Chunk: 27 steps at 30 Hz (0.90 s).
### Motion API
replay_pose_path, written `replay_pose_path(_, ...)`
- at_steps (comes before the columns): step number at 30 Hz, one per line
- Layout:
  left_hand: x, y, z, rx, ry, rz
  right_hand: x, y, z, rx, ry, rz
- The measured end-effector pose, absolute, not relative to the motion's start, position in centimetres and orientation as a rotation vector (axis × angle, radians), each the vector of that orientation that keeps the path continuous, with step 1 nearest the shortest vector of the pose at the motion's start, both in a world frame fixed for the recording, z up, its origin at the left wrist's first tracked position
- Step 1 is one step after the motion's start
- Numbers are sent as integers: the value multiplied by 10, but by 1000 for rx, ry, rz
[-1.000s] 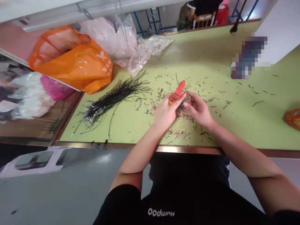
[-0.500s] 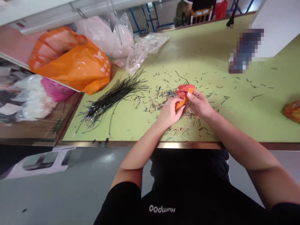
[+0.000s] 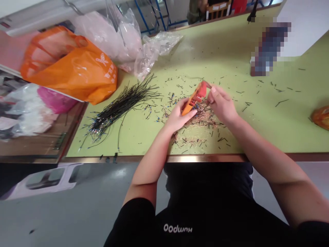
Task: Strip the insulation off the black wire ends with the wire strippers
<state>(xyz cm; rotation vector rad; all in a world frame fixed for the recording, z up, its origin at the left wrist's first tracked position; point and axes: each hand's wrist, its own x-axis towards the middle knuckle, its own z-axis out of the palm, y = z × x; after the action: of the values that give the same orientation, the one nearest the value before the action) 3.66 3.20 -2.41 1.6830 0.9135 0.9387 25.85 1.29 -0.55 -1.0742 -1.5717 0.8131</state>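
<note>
My left hand (image 3: 179, 116) is wrapped round an orange and red hand tool (image 3: 195, 97) above the table. Just right of the tool's red end, my right hand (image 3: 223, 104) has its thumb and fingers pinched together near a thin dark wire (image 3: 207, 84), which is blurred. Whether the wire is in the pinch is hard to make out. Below both hands lies a heap of copper strands and black clippings (image 3: 203, 118). A bundle of black wires (image 3: 123, 104) with blue and metallic ends rests to the left.
An orange bag (image 3: 82, 68) and clear plastic bags (image 3: 151, 51) lie at the back left. A blurred-out upright object (image 3: 271, 49) stands at the back right, an orange item (image 3: 321, 118) at the right edge. Someone sits beyond the table.
The tool has turned more upright in my left hand. My right hand has come off it and moved slightly right. The camera view has shifted a little.
</note>
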Motion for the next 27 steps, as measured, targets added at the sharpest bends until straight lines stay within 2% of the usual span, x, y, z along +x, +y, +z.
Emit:
replay_pose_path(6, 22, 39, -35, 1662, 1123, 1244, 282, 4, 2, -1052, -1399, 553)
replay_pose_path(10, 18, 43, -42, 1500, 1192, 1241, 287, -10, 10, -1060, -1548, 373)
replay_pose_path(16, 23, 34, -41, 1363, 1133, 1102, 278, -19, 13, -1041, -1705, 283)
replay_pose_path(27, 39, 4, -32, 1432, 995, 847, 278, -20, 24, -996, -1594, 812)
